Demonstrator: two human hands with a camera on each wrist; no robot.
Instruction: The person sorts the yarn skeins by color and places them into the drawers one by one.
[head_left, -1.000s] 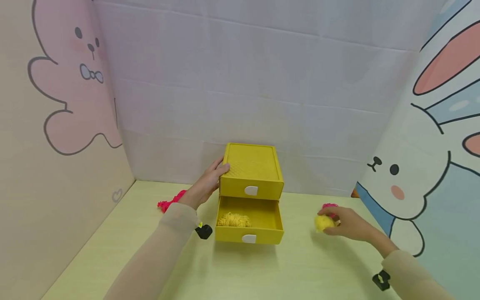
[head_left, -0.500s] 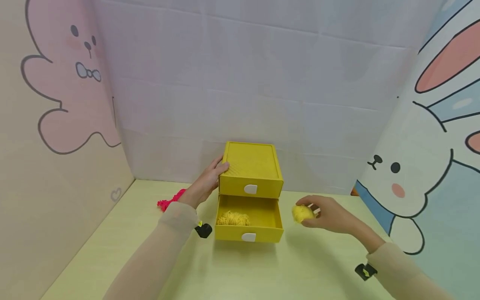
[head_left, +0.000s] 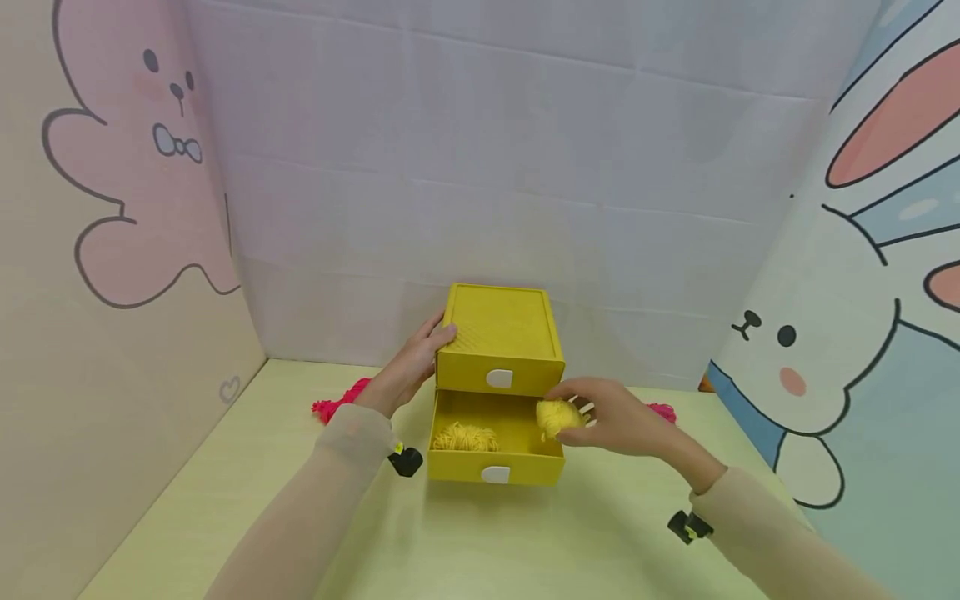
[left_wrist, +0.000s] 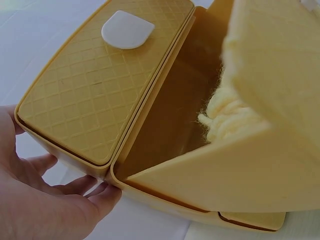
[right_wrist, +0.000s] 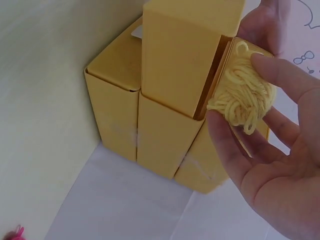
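A yellow drawer cabinet (head_left: 498, 325) stands against the back cloth, with one drawer (head_left: 487, 468) pulled out below the shut top drawer. Inside it, at the left, lies a yellow yarn bundle (head_left: 467, 437). My left hand (head_left: 408, 367) grips the cabinet's upper left side, thumb on the top edge; in the left wrist view its fingers (left_wrist: 107, 197) touch the side wall. Between thumb and fingers, my right hand (head_left: 618, 417) holds a second yellow yarn bundle (right_wrist: 245, 90). In the head view that bundle is over the drawer's right end.
Pink-red yarn (head_left: 341, 402) lies on the table left of the cabinet, partly behind the left forearm. More pink yarn (head_left: 663, 412) is at the right, partly behind the right hand. Printed side walls and a white cloth (head_left: 525, 167) enclose the table.
My right hand has carried the yellow yarn bundle leftward from beside the pink yarn to the open drawer. The left hand has stayed on the cabinet.
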